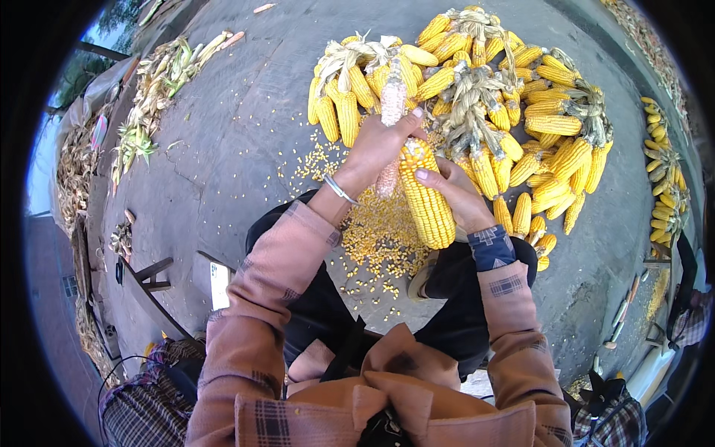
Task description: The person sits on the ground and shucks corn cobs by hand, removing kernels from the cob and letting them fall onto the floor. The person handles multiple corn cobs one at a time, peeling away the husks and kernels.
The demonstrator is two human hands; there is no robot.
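Observation:
My left hand (377, 146) is closed around a bare corn cob (392, 103), whose ends stick out above and below the fist. Beside it, my right hand (461, 193) grips a thick yellow ear of corn (429, 201) by its side, thumb on the kernels. The ear's top end, close to my left hand, shows a pale tip. Loose kernels (380, 240) lie in a pile on the floor beneath both hands, between my legs. Just beyond the hands sits a large heap of yellow corn ears (553, 125), several bunches tied by their dried husks.
Dried husks and cobs (159, 84) lie along the floor's left side. A dark stool (153, 279) stands at the left, near a phone (219, 282). More tied corn (665, 173) lies at the far right, by a row of cobs (623, 313). People in checked clothing sit at both sides.

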